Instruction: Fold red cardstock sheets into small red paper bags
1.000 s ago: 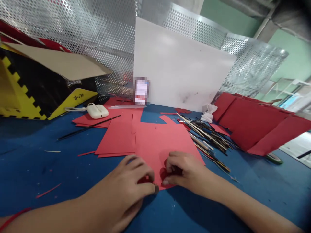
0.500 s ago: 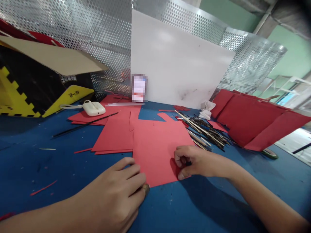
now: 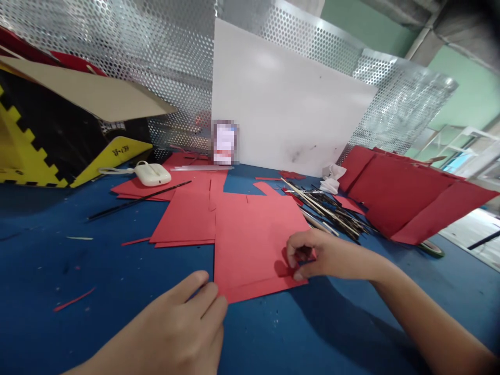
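A red paper sheet [image 3: 253, 234] lies on the blue tabletop in front of me, with a faint crease running along its near edge. My left hand [image 3: 187, 317] is closed beside the sheet's near left corner, its fingers curled under. Whatever those fingers hold is hidden from view. At the near right corner my right hand [image 3: 312, 255] has its fingers and thumb bent together on the sheet's edge. More red sheets [image 3: 185, 216] are stacked to the left, their right side meeting the front sheet.
A white earbud case [image 3: 152, 174] and a thin black stick [image 3: 138, 200] lie at left. Thin sticks [image 3: 332, 208] are piled at right, near crumpled tissue [image 3: 331, 178] and a red folded bag [image 3: 406, 192]. A phone [image 3: 224, 143] leans on a white board [image 3: 289, 99].
My left hand has drawn slightly left and down; the small brown piece at its fingertips no longer shows. A crease near the sheet's front edge is now visible. My right hand shifted slightly right.
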